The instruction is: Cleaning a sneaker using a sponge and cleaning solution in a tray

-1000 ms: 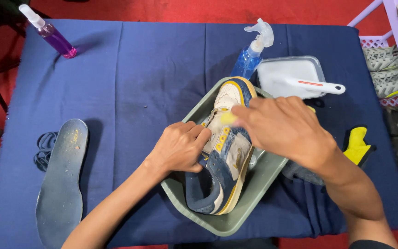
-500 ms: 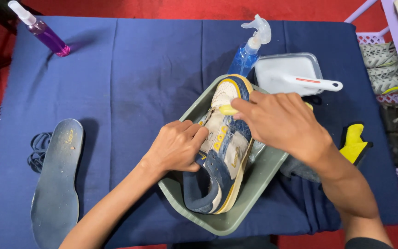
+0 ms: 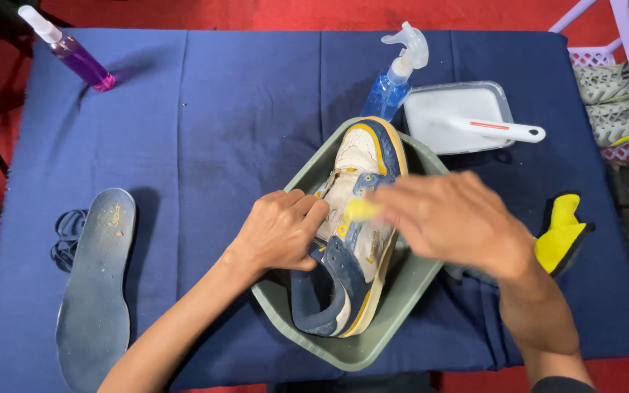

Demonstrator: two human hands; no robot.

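Note:
A navy, white and yellow sneaker lies on its side in a grey-green plastic basin at the middle of the blue-covered table. My left hand grips the sneaker's upper and steadies it. Blurred with motion, my right hand is closed on a small yellow thing, which it presses against the sneaker's side. What that yellow thing is I cannot tell.
A blue spray bottle stands behind the basin, next to a white tray with a white-handled brush. A purple spray bottle lies far left. An insole and dark laces lie left; a yellow cloth right.
My right hand has slid down the sneaker from near the toe toward its middle, rubbing with the yellow thing. The left hand keeps its hold.

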